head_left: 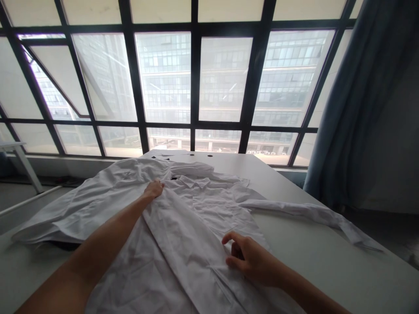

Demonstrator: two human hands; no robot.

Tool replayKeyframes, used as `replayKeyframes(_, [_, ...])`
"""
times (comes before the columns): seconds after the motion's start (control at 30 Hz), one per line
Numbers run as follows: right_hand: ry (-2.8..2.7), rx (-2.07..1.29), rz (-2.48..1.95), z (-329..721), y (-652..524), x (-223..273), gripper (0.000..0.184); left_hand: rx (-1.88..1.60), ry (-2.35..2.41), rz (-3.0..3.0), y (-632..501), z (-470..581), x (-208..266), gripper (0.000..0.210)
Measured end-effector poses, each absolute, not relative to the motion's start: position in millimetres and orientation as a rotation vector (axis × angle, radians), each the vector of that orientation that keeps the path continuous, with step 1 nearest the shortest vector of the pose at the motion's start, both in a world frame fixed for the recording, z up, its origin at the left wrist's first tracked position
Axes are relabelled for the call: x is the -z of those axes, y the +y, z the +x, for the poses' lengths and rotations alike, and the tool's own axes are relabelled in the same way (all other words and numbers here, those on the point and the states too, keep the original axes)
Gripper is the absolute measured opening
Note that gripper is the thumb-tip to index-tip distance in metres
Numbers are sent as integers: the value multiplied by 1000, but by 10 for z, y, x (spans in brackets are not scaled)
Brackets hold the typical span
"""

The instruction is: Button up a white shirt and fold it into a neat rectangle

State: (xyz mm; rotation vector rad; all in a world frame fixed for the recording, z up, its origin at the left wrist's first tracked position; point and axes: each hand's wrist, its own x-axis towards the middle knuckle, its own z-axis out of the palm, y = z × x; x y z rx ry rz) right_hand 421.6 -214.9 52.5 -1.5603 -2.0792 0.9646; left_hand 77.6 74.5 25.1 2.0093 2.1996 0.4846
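White shirt lies across the worktop. My left hand touches it left of the collar, grip unclear; my right hand, near, has fingers parted. An uneven tug could crease it.

Rests left hand on rumpled white garments, curls right hand over them, on white table.

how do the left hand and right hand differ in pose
The left hand reaches farther forward, toward the window; the right hand is nearer the camera.
The left hand's fingers look close together, while the right hand's thumb and index finger stand apart.
Both are bare, at white shirt cloth.
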Motion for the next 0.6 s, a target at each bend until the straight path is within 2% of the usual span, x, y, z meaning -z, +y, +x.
replayKeyframes(0.1, [-2062,-1121,-1606,4298,-2161,-559,19,-485,2181,2032,710,836,-222,42])
replayKeyframes(0.27, [-2081,-1330,-1641,4351,-2211,-637,13,-464,2194,2006,734,968,-281,56])
replayKeyframes(0.6, [-2115,-1515,-1707,4402,-2257,-751,15,-569,2250,2077,645,1212,-145,52])
